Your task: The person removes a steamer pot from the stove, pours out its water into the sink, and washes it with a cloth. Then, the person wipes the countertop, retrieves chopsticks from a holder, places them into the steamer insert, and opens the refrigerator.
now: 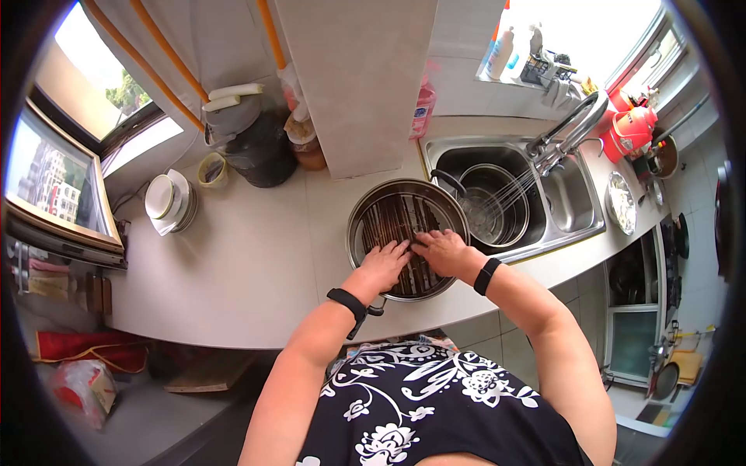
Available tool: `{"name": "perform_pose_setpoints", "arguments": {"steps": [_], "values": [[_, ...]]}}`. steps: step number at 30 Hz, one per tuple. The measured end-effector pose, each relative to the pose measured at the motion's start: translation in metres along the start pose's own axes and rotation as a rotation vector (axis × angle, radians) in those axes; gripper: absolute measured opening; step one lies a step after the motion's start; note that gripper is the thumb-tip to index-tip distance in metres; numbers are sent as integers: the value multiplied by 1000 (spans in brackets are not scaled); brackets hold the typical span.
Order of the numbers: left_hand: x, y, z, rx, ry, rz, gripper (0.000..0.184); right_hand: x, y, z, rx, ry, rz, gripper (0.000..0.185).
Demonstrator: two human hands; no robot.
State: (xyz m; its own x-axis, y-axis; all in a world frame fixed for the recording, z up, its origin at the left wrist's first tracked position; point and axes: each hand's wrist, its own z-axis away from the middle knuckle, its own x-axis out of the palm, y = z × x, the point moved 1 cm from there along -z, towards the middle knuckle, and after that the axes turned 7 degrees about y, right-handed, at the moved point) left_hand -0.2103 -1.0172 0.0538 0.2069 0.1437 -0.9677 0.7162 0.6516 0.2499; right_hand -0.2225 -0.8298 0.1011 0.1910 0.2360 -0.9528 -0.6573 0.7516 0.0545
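A wide round metal pan (352, 220) with dark handles stands on the counter beside the sink. Many thin dark-brown sticks (386, 220), which look like chopsticks, lie side by side across its inside. My left hand (385, 266) reaches over the pan's near left part, its fingers stretched out on the sticks. From the right, my right hand (441, 252) rests on them too, fingers extended and fingertips close to the left hand's. Both palms hide part of the sticks. Neither hand visibly lifts anything.
Right of the pan, water runs from a faucet (550, 151) into a metal pot (519, 225) in the double sink (583, 203). A foil-covered dish (620, 203) lies beyond. On the left are stacked bowls (172, 200), a small yellowish container (212, 171) and a dark bucket (260, 151).
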Motion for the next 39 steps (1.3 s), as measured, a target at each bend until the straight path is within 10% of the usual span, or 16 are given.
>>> {"name": "perform_pose_setpoints", "arguments": {"steps": [8, 20, 26, 39], "values": [[2, -10, -8, 12, 11, -20, 66, -6, -10, -20, 65, -296, 122, 36], [-9, -11, -31, -11, -227, 4, 69, 38, -12, -8, 135, 82, 154, 49], [-26, -5, -24, 29, -256, 8, 74, 22, -7, 11, 253, -239, -121, 63], [-25, -27, 4, 0, -364, 113, 77, -27, -80, 119, 358, 569, -552, 44]]}}
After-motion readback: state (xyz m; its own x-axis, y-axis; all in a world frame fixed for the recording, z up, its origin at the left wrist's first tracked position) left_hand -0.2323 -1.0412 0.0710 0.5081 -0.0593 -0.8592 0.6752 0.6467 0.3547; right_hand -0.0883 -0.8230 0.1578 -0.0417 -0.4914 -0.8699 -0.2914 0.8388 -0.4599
